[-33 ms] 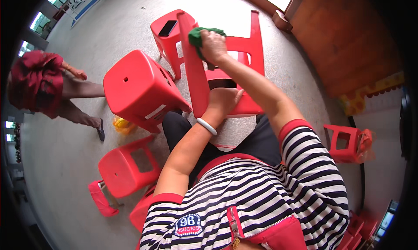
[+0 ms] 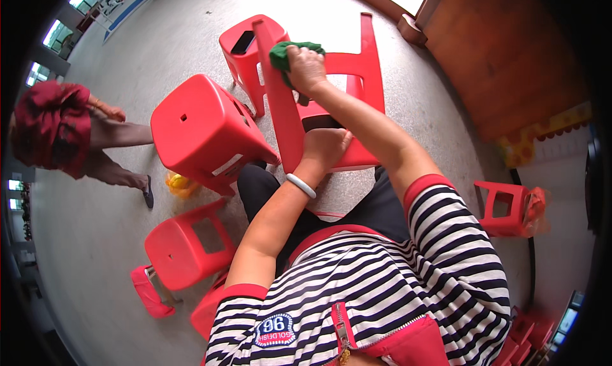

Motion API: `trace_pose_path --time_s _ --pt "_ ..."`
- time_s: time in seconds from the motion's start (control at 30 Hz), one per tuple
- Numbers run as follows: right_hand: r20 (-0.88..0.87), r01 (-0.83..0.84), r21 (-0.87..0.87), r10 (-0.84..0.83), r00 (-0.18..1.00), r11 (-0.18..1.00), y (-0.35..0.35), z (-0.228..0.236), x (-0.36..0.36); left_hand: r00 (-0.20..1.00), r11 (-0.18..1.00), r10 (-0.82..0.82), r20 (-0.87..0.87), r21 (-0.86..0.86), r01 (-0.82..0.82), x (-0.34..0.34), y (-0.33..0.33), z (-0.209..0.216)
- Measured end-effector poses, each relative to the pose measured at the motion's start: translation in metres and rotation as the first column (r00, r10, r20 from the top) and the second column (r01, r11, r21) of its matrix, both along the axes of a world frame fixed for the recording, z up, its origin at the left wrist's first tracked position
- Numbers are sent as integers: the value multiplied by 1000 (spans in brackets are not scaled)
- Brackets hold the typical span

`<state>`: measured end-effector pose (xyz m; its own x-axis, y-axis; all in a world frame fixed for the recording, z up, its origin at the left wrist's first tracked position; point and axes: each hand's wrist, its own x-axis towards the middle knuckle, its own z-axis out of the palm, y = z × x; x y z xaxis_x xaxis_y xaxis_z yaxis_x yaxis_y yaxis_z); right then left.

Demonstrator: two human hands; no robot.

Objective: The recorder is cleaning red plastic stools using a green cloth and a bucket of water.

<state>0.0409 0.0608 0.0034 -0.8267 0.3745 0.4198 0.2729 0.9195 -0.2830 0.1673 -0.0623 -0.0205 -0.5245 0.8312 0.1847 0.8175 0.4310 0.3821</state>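
Note:
A red plastic stool (image 2: 290, 120) is tipped over in front of me, its legs pointing away and its seat end close to my knees. My left hand (image 2: 326, 148), a pale bangle on its wrist, is closed on the stool near the seat end; some of its fingers are hidden. Bunched in my right hand (image 2: 307, 67) is a green cloth (image 2: 280, 57), pressed on the stool's left leg, towards its far end. My right forearm crosses over part of the stool's frame.
A large red stool (image 2: 191, 120) stands left of my knees. Behind it, another stool (image 2: 271, 28) carries a black phone (image 2: 243, 42). More red stools (image 2: 178, 254) stand lower left and at right (image 2: 503, 208). A person (image 2: 57, 130) walks at far left, near a yellow bag (image 2: 182, 183).
The held stool's leg ends have swung slightly left. My right hand and the green cloth have shifted a little left with them. The person at far left has moved slightly.

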Motion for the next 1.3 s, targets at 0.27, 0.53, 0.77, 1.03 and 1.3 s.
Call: trace_pose_path --time_s 0.27,0.53,0.77,1.03,1.3 --pt "10 -257 31 257 966 966 14 4 45 992 992 112 -50 70 -108 10 15 -5" --pt "267 83 86 -103 958 993 120 21 126 992 989 129 -10 68 -128 14 24 -9" --pt "265 170 -23 -158 951 985 110 17 120 997 997 77 30 27 -78 8 22 -1" --pt "156 -83 -75 94 983 994 -9 19 49 996 998 45 -74 -34 -48 2 11 -16" --pt "128 -173 -130 189 974 976 1 28 45 994 993 105 -39 49 -103 14 12 -4"
